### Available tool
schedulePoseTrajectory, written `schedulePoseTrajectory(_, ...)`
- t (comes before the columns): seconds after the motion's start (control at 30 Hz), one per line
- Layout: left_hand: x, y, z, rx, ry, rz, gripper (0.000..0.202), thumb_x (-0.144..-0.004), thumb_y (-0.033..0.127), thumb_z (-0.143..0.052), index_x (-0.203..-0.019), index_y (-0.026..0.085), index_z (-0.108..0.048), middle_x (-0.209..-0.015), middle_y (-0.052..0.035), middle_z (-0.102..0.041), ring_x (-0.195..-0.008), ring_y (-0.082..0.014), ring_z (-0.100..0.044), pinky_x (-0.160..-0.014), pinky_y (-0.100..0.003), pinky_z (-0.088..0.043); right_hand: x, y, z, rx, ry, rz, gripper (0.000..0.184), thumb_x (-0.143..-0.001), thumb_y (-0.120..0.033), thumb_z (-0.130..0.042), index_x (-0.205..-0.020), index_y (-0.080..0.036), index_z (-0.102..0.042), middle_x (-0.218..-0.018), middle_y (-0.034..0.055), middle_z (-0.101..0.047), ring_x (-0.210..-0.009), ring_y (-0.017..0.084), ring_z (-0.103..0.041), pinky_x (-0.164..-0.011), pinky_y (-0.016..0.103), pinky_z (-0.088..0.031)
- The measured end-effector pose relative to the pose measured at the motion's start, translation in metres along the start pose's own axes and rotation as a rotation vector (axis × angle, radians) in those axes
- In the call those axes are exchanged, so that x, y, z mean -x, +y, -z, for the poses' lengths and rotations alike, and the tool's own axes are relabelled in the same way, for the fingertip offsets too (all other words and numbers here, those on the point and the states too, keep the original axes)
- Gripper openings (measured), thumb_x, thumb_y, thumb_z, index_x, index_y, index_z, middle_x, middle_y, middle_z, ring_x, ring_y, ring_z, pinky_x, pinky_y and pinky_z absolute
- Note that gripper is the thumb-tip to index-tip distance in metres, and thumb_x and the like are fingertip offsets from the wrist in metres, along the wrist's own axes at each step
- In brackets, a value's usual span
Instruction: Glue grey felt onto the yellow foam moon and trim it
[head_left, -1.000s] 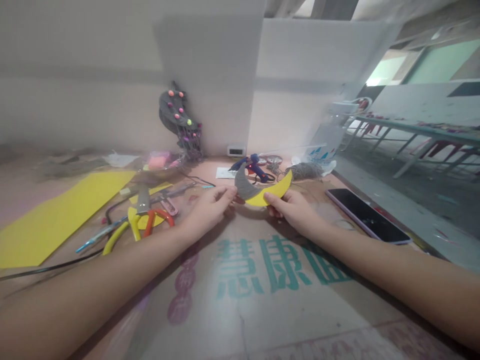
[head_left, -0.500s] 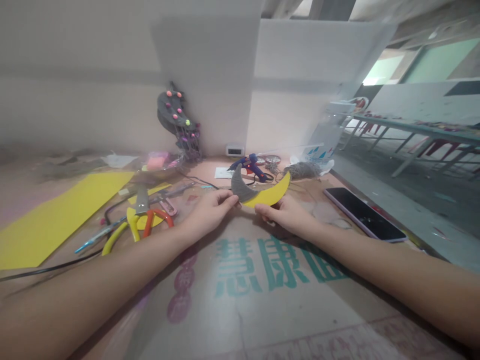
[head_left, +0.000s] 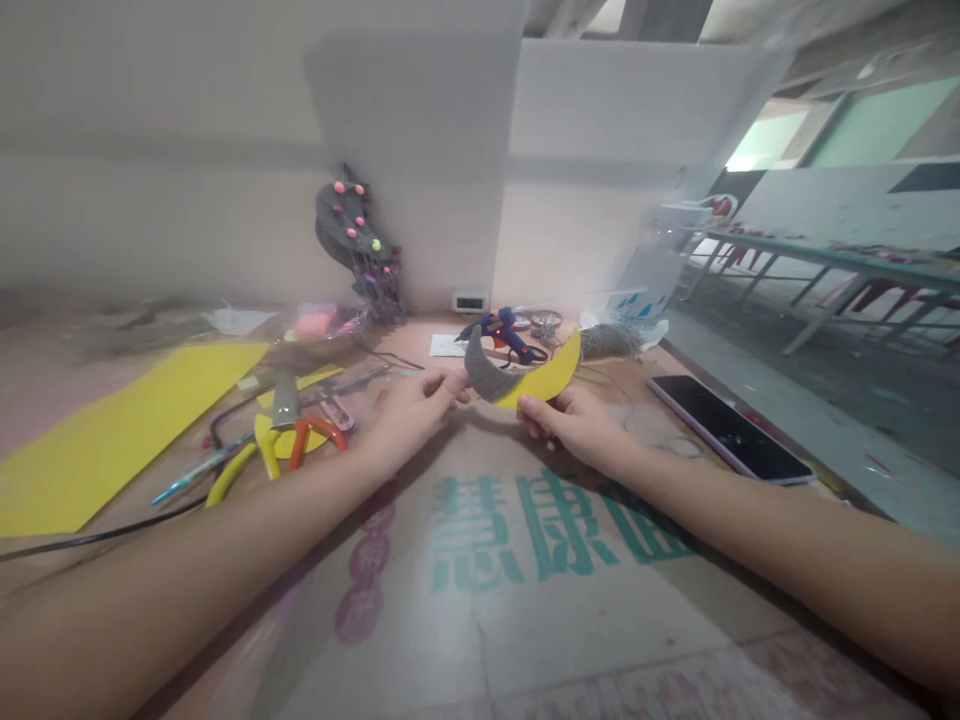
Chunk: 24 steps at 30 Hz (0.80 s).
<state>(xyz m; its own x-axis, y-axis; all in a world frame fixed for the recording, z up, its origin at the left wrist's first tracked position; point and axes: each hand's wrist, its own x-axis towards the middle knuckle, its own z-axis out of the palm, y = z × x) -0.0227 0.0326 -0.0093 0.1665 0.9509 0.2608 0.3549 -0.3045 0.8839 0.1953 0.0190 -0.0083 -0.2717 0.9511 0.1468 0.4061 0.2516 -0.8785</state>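
Curving ribbed-grey, flat-yellow crescent [head_left: 534,384]

Grey-and-yellow, partly yarn-covered crescent [head_left: 551,378]: grey section finely ribbed; yellow section plain. Dark-grey crescent ornament [head_left: 331,224] near the back edge of the desk [head_left: 417,334]: pink, purple, yellow-green spots. Black rectangular phone [head_left: 731,430], right edge: lilac rim.

The crescent [head_left: 547,380] looks papery and matt, with ridged grey yarn [head_left: 491,378] — the phone screen [head_left: 731,428], smooth and glossy.

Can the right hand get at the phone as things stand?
Probably yes: nothing visible lies on the phone or blocks the right hand's way, though that hand holds the yellow-and-gray crescent.
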Motion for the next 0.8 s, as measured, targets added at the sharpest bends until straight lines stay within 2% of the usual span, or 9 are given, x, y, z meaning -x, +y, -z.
schedulePoseTrajectory(0.2,0.0023,0.0065,-0.0007,-0.116,-0.047,0.008,0.039,-0.085,0.051,-0.051,-0.075,0.016,-0.065,-0.068,0.0004,-0.063,-0.061,-0.0137,-0.052,-0.056,-0.023,-0.036,-0.0004,0.0025,-0.0008,0.091,-0.035,0.043,0.04,-0.082,-0.049,-0.051,-0.059,-0.017,-0.053,-0.053,0.0002,-0.053,-0.048,0.01,-0.046,-0.048,0.022,-0.035)
schedulePoseTrajectory(0.33,0.0032,0.0078,-0.0009,-0.088,-0.057,-0.02,0.033,-0.086,0.044,-0.05,-0.075,0.016,-0.064,-0.072,0.0003,-0.064,-0.063,-0.0127,-0.051,-0.058,-0.023,-0.035,0.0002,0.0004,-0.0005,0.102,-0.034,0.039,0.039,-0.082,-0.047,-0.051,-0.059,-0.016,-0.052,-0.053,-0.0001,-0.053,-0.047,0.01,-0.046,-0.047,0.022,-0.034)
schedulePoseTrajectory(0.57,0.0034,0.0071,-0.002,-0.054,-0.097,-0.077,0.03,-0.087,0.04,-0.048,-0.078,0.017,-0.065,-0.077,-0.0009,-0.065,-0.067,-0.0138,-0.054,-0.061,-0.023,-0.038,-0.0009,0.0031,-0.0002,0.023,0.008,0.017,0.038,-0.082,-0.05,-0.054,-0.066,-0.016,-0.056,-0.053,-0.0011,-0.053,-0.046,0.009,-0.046,-0.045,0.022,-0.036)
schedulePoseTrajectory(0.8,0.0035,0.0081,-0.0017,-0.071,-0.076,-0.006,0.028,-0.085,0.04,-0.053,-0.085,0.017,-0.068,-0.081,-0.0026,-0.068,-0.071,-0.0157,-0.056,-0.065,-0.026,-0.041,-0.0031,0.0069,0.0017,-0.116,0.073,0.02,0.04,-0.081,-0.053,-0.055,-0.066,-0.016,-0.055,-0.052,-0.0029,-0.05,-0.042,0.007,-0.041,-0.041,0.02,-0.029)
